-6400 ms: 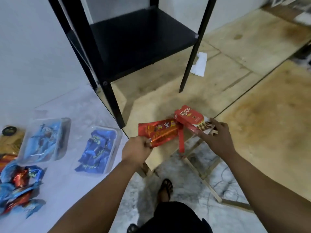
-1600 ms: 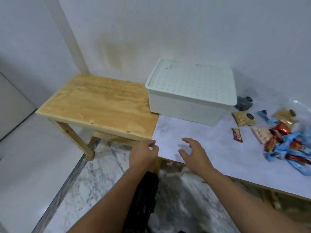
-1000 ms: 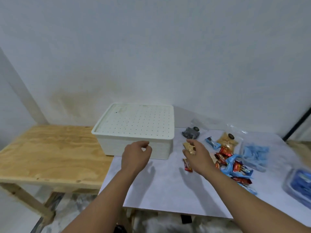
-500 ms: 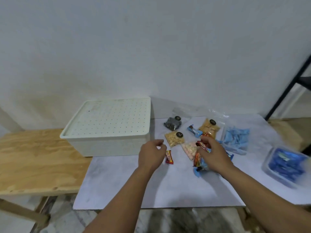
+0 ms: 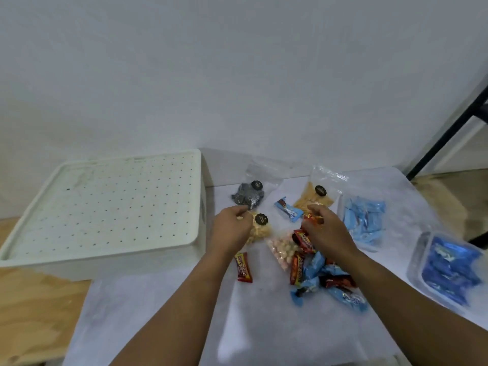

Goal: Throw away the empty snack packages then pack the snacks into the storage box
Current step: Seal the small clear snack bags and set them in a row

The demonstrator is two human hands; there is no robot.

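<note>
Left hand (image 5: 232,228) is pinching the clear bag of yellow crackers (image 5: 260,229); right hand (image 5: 326,229) is grasping a red-orange snack wrapper (image 5: 313,221) above the pile of snacks (image 5: 319,270). Lidded white storage box (image 5: 105,207) is sitting left on the bench (image 5: 163,313).

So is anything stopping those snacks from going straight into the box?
Yes. The lid sits on the box, covering its whole top. Left hand pinches the cracker bag, right hand a red wrapper; the lid must come off first.
</note>
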